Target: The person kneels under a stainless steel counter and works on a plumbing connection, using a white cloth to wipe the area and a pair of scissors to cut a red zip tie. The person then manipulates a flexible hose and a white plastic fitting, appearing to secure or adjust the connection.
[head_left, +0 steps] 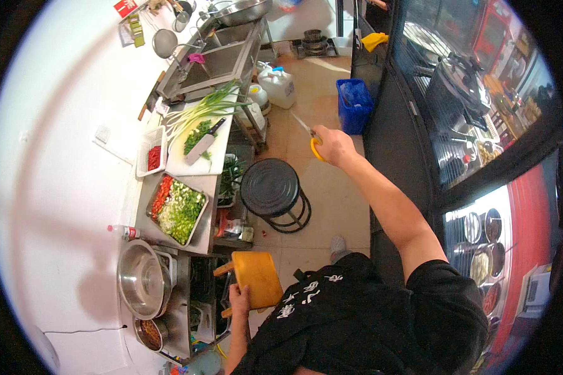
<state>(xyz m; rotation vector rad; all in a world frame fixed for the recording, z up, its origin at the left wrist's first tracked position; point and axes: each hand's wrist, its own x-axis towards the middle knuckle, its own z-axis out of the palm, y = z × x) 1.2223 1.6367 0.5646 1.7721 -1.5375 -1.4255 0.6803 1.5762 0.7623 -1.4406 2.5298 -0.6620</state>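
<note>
Black shirt (369, 312) filling bottom centre to lower right. Left grip (240, 299), lower centre-left, closing fingers around the edge of a small wooden stool (259, 279), legs pointing left. Right grip (334, 147), upper centre-right, curling tight on yellow-handled scissors (314, 149), blades pointing to upper left; blade gap too small to tell. Black round stool (270, 185) standing between the two, mid-frame, on the floor (338, 212). Blue bin (351, 124) standing just above the right grip. Left of frame: chopped vegetables (181, 211) sitting on the table, cleaver (200, 150) lying on a white cutting board (215, 159).
</note>
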